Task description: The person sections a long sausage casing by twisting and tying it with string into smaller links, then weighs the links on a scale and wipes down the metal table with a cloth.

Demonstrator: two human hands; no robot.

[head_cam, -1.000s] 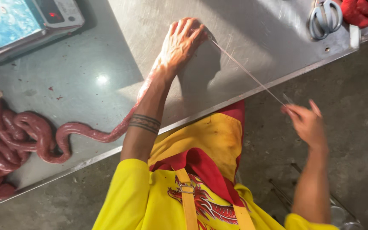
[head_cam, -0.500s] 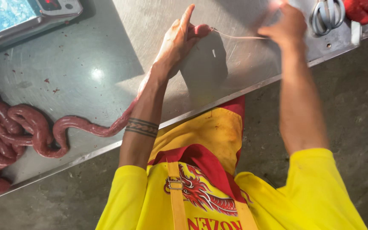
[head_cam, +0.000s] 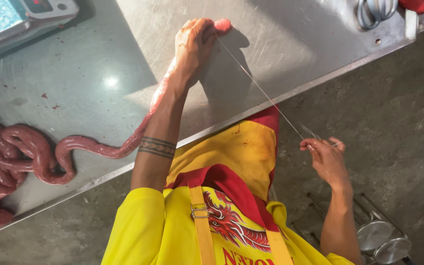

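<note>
Glossy, moist sausage casing on scratched, shiny steel table.

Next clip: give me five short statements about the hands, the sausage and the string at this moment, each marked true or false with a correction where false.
1. The left hand grips the end of the sausage on the metal table. True.
2. A thin string runs taut from the sausage end to the right hand. True.
3. The right hand rests flat on the table. False: it is held off the table's edge, above the concrete floor, pinching the string.
4. The sausage lies in one straight line. False: it coils in loops at the left end of the table.
5. A scale sits at the table's far left corner. True.
</note>
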